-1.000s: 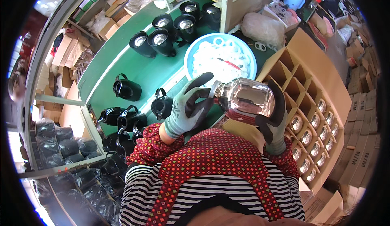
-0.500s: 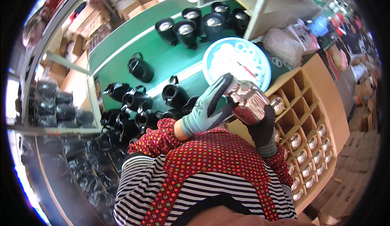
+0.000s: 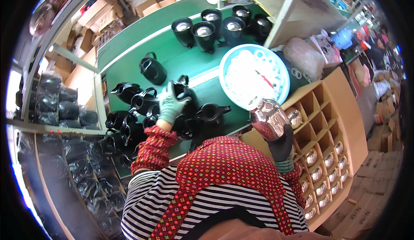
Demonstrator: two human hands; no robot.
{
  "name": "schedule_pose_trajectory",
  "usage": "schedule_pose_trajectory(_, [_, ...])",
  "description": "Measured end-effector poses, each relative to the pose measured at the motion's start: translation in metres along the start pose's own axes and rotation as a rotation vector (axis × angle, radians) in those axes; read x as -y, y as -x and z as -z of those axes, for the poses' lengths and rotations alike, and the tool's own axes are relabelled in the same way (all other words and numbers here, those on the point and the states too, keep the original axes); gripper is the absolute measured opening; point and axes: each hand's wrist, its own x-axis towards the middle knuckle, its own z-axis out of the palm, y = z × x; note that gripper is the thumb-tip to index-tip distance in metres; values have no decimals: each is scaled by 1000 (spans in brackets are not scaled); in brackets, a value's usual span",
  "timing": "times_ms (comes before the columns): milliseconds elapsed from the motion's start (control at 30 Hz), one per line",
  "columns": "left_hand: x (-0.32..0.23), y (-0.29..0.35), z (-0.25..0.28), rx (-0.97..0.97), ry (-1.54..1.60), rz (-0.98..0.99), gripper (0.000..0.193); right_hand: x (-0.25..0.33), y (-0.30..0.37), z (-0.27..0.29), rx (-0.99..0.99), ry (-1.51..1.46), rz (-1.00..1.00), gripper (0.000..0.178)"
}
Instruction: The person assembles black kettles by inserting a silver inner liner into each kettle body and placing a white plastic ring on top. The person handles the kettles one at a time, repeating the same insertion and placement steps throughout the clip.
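Observation:
My right hand, in a dark glove, holds a shiny metal flask liner upright above the cardboard compartment box. In a pale green glove, my left hand reaches out over the green table and closes on a black jug shell. Several more black jug shells lie crowded around it. Next to the liner stands a light blue basin full of white rings.
Several black jugs stand upright at the table's far side, and one stands alone. More metal liners fill the box compartments. Bagged black parts are stacked on shelves at left. Cardboard boxes lie beyond the table.
My left hand has let go of the metal liner and moved left to a black jug shell. My right hand keeps the liner alone. The view has shifted toward the table.

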Motion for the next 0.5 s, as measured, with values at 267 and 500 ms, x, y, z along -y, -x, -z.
schedule_pose_trajectory(267, [-94,15,180,213,1349,-121,112,1,-3,-32,124,478,220,61])
schedule_pose_trajectory(500, [-166,30,178,272,877,-770,121,0,9,-97,312,630,335,59])
